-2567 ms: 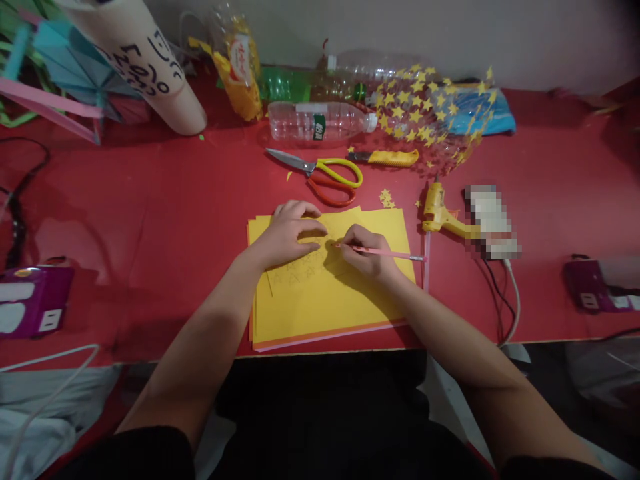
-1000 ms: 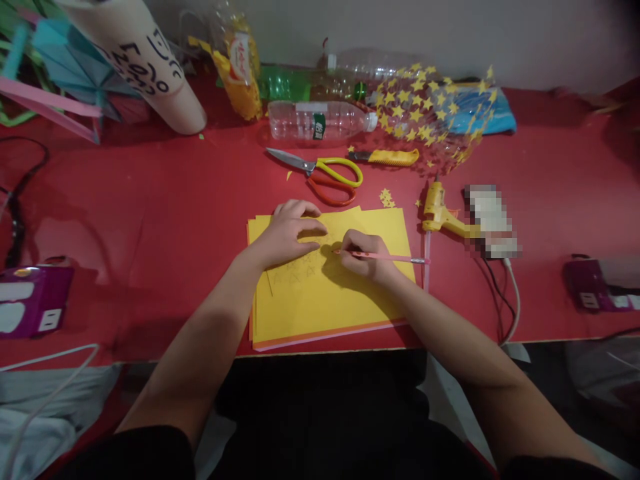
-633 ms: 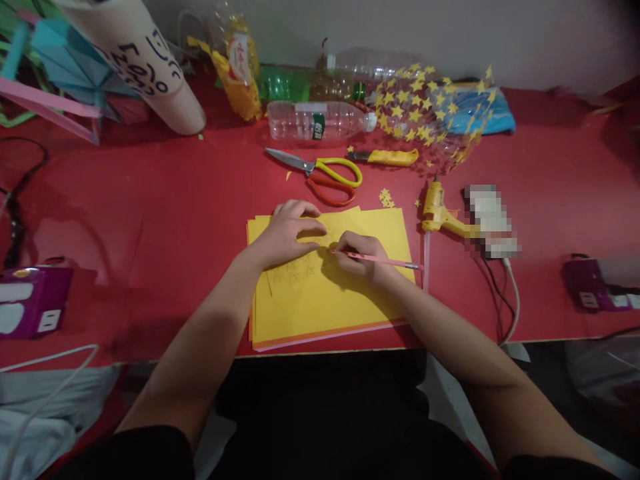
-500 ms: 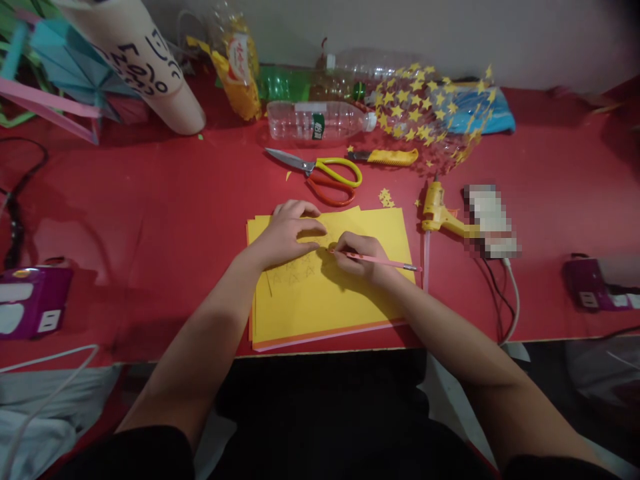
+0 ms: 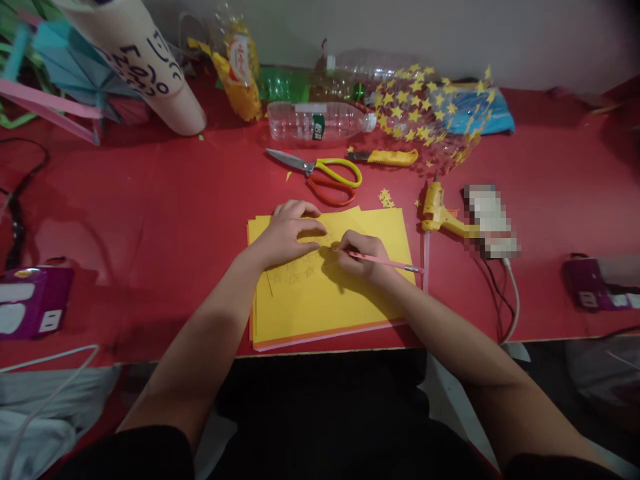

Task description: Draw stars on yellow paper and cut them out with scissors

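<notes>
A stack of paper with a yellow sheet [image 5: 320, 310] on top lies at the table's front edge. Several small stars [image 5: 293, 277] are drawn in pencil on its left half. My left hand [image 5: 293, 233] rests on the sheet's upper left, fingers apart, holding nothing. Closed around a pink pencil [image 5: 383, 259], my right hand [image 5: 363, 253] rests on the sheet, with the pencil's tip end pointing left toward my left hand. Just above the paper are scissors [image 5: 313, 167] with yellow and red handles and a small pile of yellow stars [image 5: 386, 198].
On the red table [image 5: 185, 200], a yellow glue gun [image 5: 436, 208] and a blurred phone [image 5: 493, 220] with a cable lie right of the paper. Behind are a yellow cutter [image 5: 393, 157], a clear bottle [image 5: 300, 122], a star-covered bottle [image 5: 413, 103] and a tall cup [image 5: 175, 100].
My right hand and the pencil have shifted very slightly to the right. My left hand remains where it was on the sheet.
</notes>
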`<state>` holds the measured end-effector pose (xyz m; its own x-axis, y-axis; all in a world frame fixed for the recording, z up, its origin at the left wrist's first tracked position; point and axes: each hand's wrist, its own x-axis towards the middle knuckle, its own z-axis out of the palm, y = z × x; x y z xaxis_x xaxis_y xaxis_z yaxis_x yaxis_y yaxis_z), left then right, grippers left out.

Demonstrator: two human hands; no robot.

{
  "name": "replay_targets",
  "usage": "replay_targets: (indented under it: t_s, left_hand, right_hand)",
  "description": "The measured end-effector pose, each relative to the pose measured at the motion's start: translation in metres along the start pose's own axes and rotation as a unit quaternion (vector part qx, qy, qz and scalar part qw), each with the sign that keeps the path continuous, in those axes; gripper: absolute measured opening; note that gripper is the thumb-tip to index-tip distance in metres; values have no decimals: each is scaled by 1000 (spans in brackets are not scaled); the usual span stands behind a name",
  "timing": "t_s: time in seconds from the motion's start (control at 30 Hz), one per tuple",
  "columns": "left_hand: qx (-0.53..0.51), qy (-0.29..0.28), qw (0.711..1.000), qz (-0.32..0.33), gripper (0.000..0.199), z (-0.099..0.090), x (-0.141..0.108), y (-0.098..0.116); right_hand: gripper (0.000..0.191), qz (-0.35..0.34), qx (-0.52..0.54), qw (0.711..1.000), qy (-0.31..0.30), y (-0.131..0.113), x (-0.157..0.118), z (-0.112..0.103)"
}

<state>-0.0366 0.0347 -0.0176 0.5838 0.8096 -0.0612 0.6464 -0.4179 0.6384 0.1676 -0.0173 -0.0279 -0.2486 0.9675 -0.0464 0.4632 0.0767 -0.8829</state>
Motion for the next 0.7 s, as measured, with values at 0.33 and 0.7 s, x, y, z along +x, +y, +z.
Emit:
replay_targets:
  t_s: [0.33, 0.7]
  left_hand:
    - [-3, -4, 1000, -4, 22, -1, 0, 0]
    - [-5, -8, 1000, -5, 22, 0, 0, 0]
  right_hand:
    - [10, 18, -23, 999, 42, 4, 2, 0]
    - [12, 20, -11, 998, 53, 4, 0, -2]
